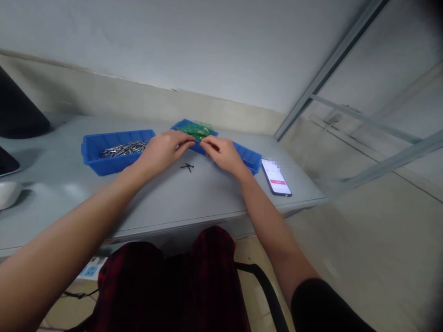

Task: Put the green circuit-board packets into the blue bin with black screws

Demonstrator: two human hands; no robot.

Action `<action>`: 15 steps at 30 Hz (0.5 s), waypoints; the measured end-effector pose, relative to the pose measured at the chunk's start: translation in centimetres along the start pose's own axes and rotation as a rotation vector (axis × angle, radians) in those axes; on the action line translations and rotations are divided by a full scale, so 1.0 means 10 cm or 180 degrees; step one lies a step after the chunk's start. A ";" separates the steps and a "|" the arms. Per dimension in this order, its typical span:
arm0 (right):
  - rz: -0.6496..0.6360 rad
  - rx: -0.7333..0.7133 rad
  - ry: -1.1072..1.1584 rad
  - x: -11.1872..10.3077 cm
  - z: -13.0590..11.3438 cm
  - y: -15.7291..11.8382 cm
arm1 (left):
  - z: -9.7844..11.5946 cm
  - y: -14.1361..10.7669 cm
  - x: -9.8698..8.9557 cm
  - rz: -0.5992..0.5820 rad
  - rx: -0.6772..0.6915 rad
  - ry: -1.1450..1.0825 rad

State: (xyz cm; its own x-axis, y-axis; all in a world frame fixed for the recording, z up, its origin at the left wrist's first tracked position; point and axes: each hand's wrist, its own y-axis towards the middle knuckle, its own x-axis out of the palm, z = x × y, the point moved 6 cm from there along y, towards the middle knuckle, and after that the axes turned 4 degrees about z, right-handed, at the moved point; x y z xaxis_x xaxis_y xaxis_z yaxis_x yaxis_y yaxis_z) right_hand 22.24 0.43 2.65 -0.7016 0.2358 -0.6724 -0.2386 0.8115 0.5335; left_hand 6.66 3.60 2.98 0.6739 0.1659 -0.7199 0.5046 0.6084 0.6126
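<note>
My left hand (165,148) and my right hand (224,154) meet at the middle of the desk, fingers pinched close together. Between their fingertips is the near edge of a green plastic bag (198,131); whether it is one bag or several in a pile I cannot tell. The green plastic lies over a blue bin (180,123) at the back. Beside my left wrist, another blue bin (104,168) holds a heap of silvery metal screws or nails (124,150). A few dark screws (187,167) lie crossed on the desk just below my hands.
A blue bin (254,161) reaches out past my right hand, its contents mostly hidden. Right of it lies a lit phone (276,177) near the desk's right end. At the left are a white mouse (8,194) and a dark object (20,106). A metal frame (332,69) rises at the right.
</note>
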 end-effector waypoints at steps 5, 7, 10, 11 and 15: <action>0.0002 0.0028 -0.0022 -0.01 0.01 0.00 | 0.00 0.00 0.00 -0.0054 -0.0009 -0.0002; 0.0002 0.0015 -0.0033 -0.01 0.00 0.00 | 0.01 0.00 0.00 -0.0059 -0.0003 0.0018; 0.0000 -0.0016 -0.0036 0.00 0.00 -0.01 | 0.02 0.00 0.00 -0.0044 0.0032 0.0061; -0.0007 -0.0021 -0.0040 0.00 0.00 -0.01 | 0.02 0.00 0.00 -0.0041 0.0041 0.0060; -0.0010 0.0014 -0.0115 0.01 0.01 -0.01 | 0.01 -0.01 0.00 -0.0038 0.0027 0.0031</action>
State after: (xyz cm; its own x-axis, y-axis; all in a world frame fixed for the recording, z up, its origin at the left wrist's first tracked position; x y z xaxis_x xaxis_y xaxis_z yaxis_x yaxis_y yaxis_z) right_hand 22.31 0.45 2.49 -0.6762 0.2522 -0.6922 -0.2378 0.8146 0.5291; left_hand 6.66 3.52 2.97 0.6626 0.1661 -0.7304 0.5173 0.6037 0.6066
